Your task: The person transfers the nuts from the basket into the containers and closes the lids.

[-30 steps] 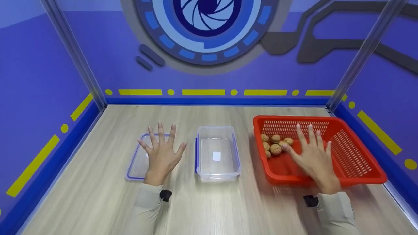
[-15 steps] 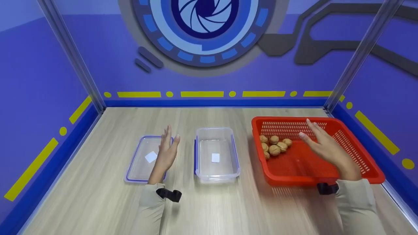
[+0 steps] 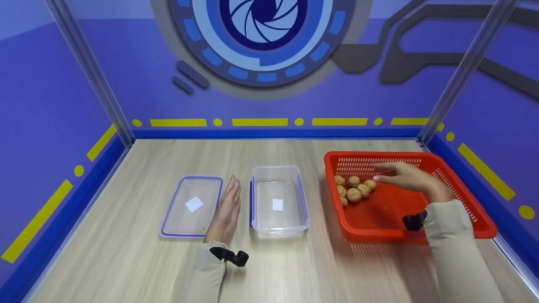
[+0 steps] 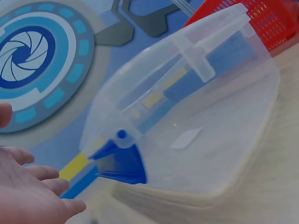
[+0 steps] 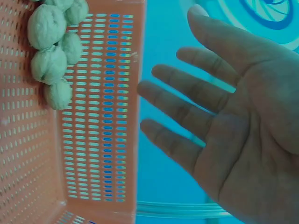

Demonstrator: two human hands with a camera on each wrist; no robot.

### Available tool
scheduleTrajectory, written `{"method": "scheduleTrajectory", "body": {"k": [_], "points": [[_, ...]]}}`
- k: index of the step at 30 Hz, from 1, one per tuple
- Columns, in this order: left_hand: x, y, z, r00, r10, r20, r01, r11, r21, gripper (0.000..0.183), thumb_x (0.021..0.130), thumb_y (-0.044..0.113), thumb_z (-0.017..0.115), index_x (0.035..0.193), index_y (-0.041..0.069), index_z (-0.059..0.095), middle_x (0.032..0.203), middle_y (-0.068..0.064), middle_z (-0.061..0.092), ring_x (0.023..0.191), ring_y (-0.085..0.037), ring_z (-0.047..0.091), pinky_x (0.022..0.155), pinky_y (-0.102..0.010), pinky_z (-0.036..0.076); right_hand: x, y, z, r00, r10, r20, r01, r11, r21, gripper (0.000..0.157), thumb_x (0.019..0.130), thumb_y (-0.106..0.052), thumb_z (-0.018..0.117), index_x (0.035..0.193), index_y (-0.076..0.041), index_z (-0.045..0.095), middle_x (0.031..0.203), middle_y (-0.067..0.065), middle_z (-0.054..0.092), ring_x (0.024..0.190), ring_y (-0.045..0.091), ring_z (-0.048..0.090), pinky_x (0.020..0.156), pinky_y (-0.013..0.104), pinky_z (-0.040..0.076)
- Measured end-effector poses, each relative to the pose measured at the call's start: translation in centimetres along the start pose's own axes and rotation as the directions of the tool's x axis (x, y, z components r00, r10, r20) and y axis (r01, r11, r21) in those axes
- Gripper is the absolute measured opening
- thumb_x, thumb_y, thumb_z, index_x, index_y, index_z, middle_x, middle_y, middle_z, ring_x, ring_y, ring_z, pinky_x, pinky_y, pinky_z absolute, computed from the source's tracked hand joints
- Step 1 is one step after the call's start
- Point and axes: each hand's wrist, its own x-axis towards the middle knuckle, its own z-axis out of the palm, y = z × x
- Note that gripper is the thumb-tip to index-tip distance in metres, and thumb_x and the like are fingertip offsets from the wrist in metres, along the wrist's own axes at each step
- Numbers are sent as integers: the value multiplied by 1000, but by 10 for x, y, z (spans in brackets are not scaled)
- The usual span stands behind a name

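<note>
A clear plastic container [image 3: 280, 219] with a blue side latch stands in the middle of the table. My left hand [image 3: 226, 208] is between it and the flat clear lid [image 3: 181, 214], fingers extended and palm toward the container. In the left wrist view the left hand [image 4: 30, 191] holds nothing, close to the blue latch [image 4: 122, 163]. Several walnuts [image 3: 354, 194] lie in the left part of the red basket [image 3: 417, 235]. Above that basket hovers my right hand [image 3: 406, 176], fingers pointing left toward the walnuts. The right wrist view has its palm [image 5: 261, 126] bare and fingers spread.
A wooden table [image 3: 126, 261] carries everything, with blue printed walls [image 3: 269, 105] at the back and sides. Metal posts [image 3: 467, 71] rise at the back corners. A white label [image 3: 194, 204] shows on the lid.
Both hands were spread flat, then turned sideways. My left hand moved right, off the lid and toward the container. The right hand turned so its fingers point left at the walnuts.
</note>
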Motion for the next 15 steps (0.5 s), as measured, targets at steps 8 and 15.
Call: {"method": "scheduleTrajectory", "body": {"k": [8, 15], "points": [[5, -20, 2, 999, 10, 49, -7, 998, -65, 65, 103, 27, 36, 155, 13, 0, 163, -8, -4, 150, -24, -6, 123, -42, -7, 31, 9, 14, 997, 15, 77, -20, 998, 64, 53, 95, -32, 59, 136, 1, 51, 136, 26, 53, 123, 42, 53, 101, 57, 46], [7, -25, 5, 997, 2, 71, 5, 995, -95, 63, 103, 22, 37, 155, 14, 2, 163, -5, -4, 150, -24, -7, 123, -41, -5, 47, 18, 29, 993, 33, 114, -42, 996, 77, 47, 93, -20, 63, 133, 2, 54, 129, 25, 60, 110, 32, 62, 97, 53, 50]]}}
